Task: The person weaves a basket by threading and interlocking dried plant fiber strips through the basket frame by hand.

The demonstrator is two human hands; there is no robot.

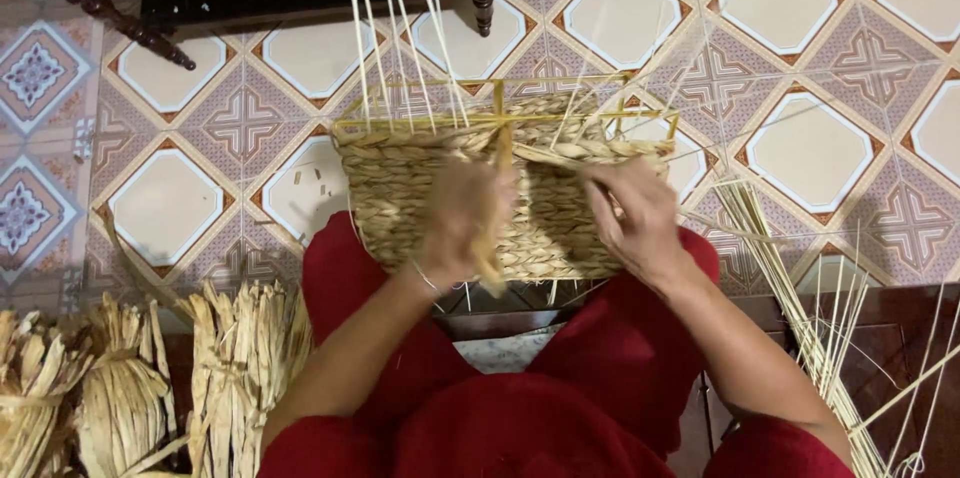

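Note:
A half-woven straw basket [400, 208] on a thin yellow wire frame [420, 121] rests on my knees, which are in red cloth. Several loose pale stakes [385, 28] stick up from its far rim. My left hand [462, 218] lies on the near wall, fingers closed around a flat straw strand [502, 153] that runs up to the rim. My right hand [635, 213] pinches the twisted straw at the basket's right rim.
Bundles of dried straw [235, 368] lie on the floor at lower left. Long thin reeds [800, 308] fan out at right. Dark carved wooden furniture legs [140, 33] stand on the patterned tile floor [620, 18] beyond the basket.

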